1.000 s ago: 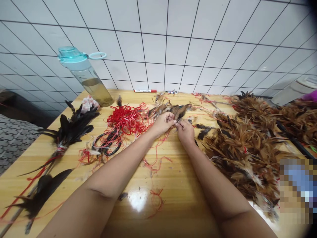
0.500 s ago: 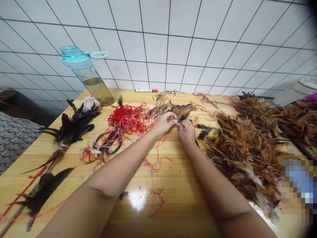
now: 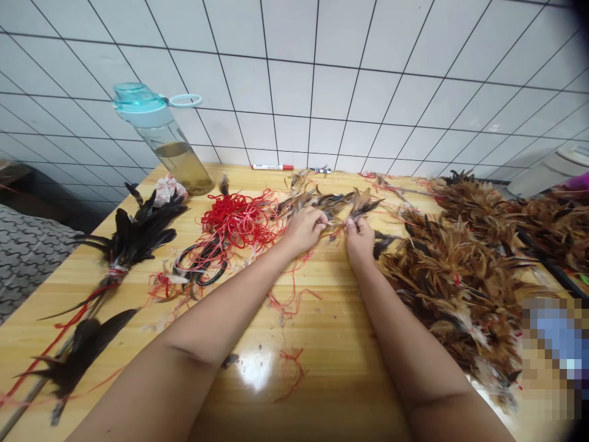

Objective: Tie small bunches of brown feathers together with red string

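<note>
Thumb and fingers of my right hand pinch a small bunch of brown and black feathers, whose tips fan out to the upper right. My left hand is a short gap to its left, fingers curled against the thumb. What they grip is hidden. Loose brown-grey feathers lie just behind my left hand. Beside that wrist is a tangled heap of red string. A dark feather lies right of my right hand.
Big brown feather bundles cover the right side. Black feathers tied to a stick lie at left, near black-handled scissors. A water bottle, a crumpled tissue and a red-white marker are by the tiled wall.
My hands were together at the fingertips. My right hand has moved right and slightly up, and a feather bunch now shows in its pinch. My left hand has hardly moved.
</note>
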Motion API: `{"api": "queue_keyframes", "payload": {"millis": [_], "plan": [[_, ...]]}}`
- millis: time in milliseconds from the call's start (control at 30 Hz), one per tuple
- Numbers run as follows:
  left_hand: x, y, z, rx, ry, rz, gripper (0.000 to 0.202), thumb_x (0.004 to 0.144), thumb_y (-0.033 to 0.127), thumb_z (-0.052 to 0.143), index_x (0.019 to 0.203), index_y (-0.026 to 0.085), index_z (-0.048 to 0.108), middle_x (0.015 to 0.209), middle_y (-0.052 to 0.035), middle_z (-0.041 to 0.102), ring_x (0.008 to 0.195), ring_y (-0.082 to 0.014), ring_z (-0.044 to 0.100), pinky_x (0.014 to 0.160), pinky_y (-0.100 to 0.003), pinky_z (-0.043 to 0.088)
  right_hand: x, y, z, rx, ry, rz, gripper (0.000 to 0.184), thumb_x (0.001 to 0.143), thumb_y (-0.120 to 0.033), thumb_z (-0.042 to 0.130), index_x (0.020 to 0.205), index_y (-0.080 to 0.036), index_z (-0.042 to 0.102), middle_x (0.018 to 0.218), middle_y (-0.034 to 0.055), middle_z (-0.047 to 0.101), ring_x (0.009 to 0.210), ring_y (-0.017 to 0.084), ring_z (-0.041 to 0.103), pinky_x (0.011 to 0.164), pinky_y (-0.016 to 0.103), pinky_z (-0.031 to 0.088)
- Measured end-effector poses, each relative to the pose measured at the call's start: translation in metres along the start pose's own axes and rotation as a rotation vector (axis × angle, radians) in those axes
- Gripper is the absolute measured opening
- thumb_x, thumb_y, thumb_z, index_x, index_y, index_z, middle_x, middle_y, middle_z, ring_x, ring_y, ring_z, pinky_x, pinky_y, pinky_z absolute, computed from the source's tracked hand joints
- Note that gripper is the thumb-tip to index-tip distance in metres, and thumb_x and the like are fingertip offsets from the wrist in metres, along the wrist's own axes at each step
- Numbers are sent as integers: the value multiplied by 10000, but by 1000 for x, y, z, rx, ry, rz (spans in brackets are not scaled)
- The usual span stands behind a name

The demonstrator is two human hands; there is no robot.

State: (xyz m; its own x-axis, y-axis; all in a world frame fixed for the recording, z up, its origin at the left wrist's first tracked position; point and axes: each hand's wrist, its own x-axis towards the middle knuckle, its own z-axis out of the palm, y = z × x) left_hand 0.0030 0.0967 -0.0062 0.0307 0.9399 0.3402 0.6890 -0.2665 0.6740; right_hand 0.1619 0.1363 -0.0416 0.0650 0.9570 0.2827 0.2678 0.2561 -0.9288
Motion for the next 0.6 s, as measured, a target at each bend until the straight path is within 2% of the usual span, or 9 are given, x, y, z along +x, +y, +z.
{"api": "queue_keyframes", "payload": {"millis": [67, 133, 233, 333, 467, 600], "plan": [[-3, 1, 0, 189, -48, 71, 116, 842, 183, 538, 852, 173, 653, 904, -73, 617, 922, -211, 542, 851, -358, 434, 0, -1, -1, 21, 27, 18, 226, 820, -402, 492, 735, -204, 562, 693, 17, 581, 670, 173, 520, 691, 319, 429], [-6, 3, 1, 289, -63, 95, 143, 860, 214, 528, 910, 179, 658, 953, -86, 615, 956, -227, 533, 855, -362, 432, 0, -3, -1, 20, 26, 21, 233, 815, -409, 494, 723, -204, 556, 679, 14, 571, 657, 170, 509, 678, 316, 421], [-8, 4, 3, 352, -67, 114, 174, 864, 238, 536, 983, 179, 648, 1012, -96, 610, 992, -236, 522, 872, -362, 428, -1, -5, -1, -19, 2, 7, 246, 817, -419, 487, 700, -209, 542, 663, 10, 550, 645, 169, 488, 652, 310, 410], [-8, 6, 3, 386, -115, 116, 161, 880, 230, 502, 923, 173, 647, 983, -107, 603, 975, -240, 518, 864, -370, 422, -2, -6, -2, -76, -13, -29, 247, 814, -422, 480, 701, -212, 546, 665, 10, 537, 659, 175, 483, 654, 314, 403], [-5, 6, -1, 335, -120, 83, 160, 866, 161, 464, 826, 170, 618, 917, -99, 598, 933, -228, 521, 842, -363, 413, -3, -8, -3, -131, -46, -25, 237, 807, -414, 476, 696, -216, 546, 674, 16, 553, 666, 184, 496, 670, 327, 399], [-1, 2, -7, 131, -120, 17, 118, 833, 124, 467, 809, 176, 570, 838, -51, 611, 816, -179, 529, 770, -312, 404, -3, -11, -3, -141, -48, -13, 225, 804, -399, 477, 691, -218, 546, 680, 20, 579, 666, 186, 507, 684, 332, 404]]}}
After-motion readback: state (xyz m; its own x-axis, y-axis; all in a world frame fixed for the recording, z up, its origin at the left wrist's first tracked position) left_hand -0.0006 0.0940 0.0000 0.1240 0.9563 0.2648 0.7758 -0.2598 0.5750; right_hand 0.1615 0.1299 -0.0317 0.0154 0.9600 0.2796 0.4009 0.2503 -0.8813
